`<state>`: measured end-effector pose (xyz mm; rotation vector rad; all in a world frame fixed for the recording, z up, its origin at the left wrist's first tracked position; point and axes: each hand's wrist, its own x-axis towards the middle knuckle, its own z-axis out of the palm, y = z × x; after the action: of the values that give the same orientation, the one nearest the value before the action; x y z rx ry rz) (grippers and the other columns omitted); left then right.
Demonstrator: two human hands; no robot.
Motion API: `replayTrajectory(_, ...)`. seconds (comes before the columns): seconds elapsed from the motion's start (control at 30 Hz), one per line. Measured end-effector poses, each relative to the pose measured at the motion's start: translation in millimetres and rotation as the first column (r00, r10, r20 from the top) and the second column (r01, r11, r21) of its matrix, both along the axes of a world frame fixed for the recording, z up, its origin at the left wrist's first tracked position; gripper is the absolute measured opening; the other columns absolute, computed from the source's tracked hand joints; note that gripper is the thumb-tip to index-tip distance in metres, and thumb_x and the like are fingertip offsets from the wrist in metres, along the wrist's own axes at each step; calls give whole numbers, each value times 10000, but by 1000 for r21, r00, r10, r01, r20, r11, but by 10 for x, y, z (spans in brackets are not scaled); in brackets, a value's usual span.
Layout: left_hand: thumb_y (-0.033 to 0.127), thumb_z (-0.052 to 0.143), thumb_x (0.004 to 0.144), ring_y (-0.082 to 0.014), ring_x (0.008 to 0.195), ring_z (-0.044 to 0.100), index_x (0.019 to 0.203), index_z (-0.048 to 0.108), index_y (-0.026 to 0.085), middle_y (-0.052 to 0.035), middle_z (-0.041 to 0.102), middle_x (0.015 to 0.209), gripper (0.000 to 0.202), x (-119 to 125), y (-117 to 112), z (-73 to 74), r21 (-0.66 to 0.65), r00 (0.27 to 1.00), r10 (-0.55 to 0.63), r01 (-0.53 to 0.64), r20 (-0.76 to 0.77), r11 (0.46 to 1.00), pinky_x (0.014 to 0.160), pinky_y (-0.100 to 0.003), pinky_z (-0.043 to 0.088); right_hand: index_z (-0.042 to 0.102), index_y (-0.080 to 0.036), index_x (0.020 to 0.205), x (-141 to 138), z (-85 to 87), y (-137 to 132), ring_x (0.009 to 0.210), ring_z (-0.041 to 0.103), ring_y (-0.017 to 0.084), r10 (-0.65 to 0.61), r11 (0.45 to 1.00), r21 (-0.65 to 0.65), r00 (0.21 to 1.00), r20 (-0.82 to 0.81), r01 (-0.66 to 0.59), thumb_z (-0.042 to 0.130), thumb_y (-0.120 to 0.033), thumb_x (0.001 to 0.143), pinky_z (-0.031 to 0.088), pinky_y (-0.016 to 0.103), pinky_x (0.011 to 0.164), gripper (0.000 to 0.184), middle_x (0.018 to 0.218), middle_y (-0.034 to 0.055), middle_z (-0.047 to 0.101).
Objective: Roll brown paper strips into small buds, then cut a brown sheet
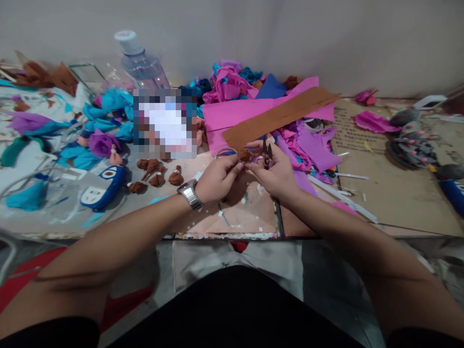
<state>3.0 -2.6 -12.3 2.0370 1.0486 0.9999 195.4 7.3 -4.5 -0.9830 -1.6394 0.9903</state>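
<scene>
Between thumb and fingers, my left hand (219, 178) pinches a small brown crepe-paper ball (244, 154). Small dark scissors (267, 150) are gripped in my right hand (277, 171), blades pointing up and away. The right thumb and fingertips also reach the near right side of the ball; whether they pinch it I cannot tell. To the left of my left hand lie several similar brown wrapped balls (157, 179) with twisted ends. Just beyond both hands, a brown crepe-paper strip (279, 116) rests across pink paper sheets (242, 113).
At the back left stands a water bottle (145, 65), by a blurred-out bright patch (165, 123). A blue-and-white power strip (103, 188) and blue paper scraps (108, 101) lie left. To the right, cardboard (391, 193) bears a dark pincushion (409, 145) with pins. The table's front edge (232, 236) is near me.
</scene>
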Motion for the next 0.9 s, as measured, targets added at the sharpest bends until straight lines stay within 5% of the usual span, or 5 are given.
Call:
replayTrajectory(0.27, 491, 422, 1075, -187, 671, 601, 882, 575, 217, -34, 622, 771, 369, 14, 18, -60, -103, 984, -102, 117, 145, 988, 664, -353, 500, 652, -255, 1231, 14, 27, -30, 589, 447, 105, 48, 997, 61, 998, 34, -50, 732, -427, 926, 401, 276, 518, 359, 1034, 37, 680)
replayTrajectory(0.63, 452, 428, 1075, -192, 673, 579, 880, 584, 217, -30, 620, 734, 343, -16, 32, 6, -7, 990, -118, 119, 80, 993, 660, -346, 461, 654, -242, 1215, -12, 34, -62, 659, 548, 134, 9, 995, 96, 1000, -6, -8, 719, -458, 947, 499, 291, 613, 350, 985, 43, 666)
replayTrajectory(0.9, 490, 444, 1068, -176, 638, 556, 926, 612, 211, -18, 621, 724, 356, -32, 47, -46, -69, 991, -108, 113, 73, 991, 633, -332, 449, 674, -245, 1244, -1, 40, -51, 554, 386, 98, -4, 997, 80, 999, 47, 0, 726, -494, 935, 374, 271, 496, 400, 994, 42, 690)
